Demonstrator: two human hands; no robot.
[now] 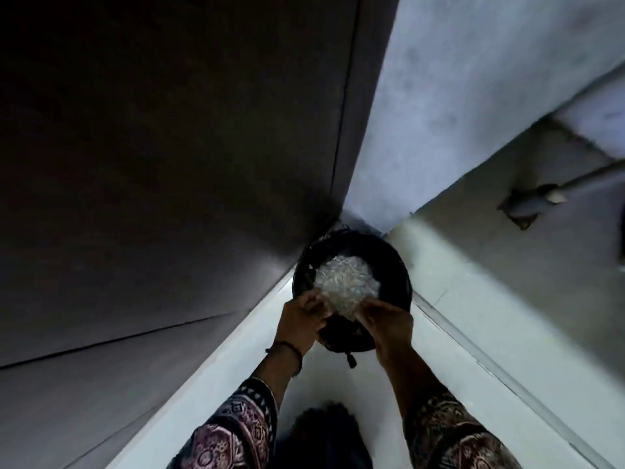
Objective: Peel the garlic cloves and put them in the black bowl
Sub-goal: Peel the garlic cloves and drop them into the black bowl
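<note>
- The bowl is black and round, and it sits on a white surface pushed into the corner where two walls meet.
- A pale heap fills the middle of the bowl. It is whitish and glossy, and too blurred to show single cloves or skins.
- The heap's near edge spills towards the person, over the bowl's near rim.
- The left grip is at the near left edge of the heap, its fingers curled in and pinching the pale stuff.
- The right grip is at the near right edge, its fingers likewise bent and pinching the heap.
- The two grips are close together, with the bowl just beyond them and partly under them.
- A second dark round thing shows below and between the grips; what it is cannot be told.
- Both arms wear patterned sleeves, and a dark band circles the left wrist.
- A pipe runs along the grey wall on the right, well away from the bowl.
</note>
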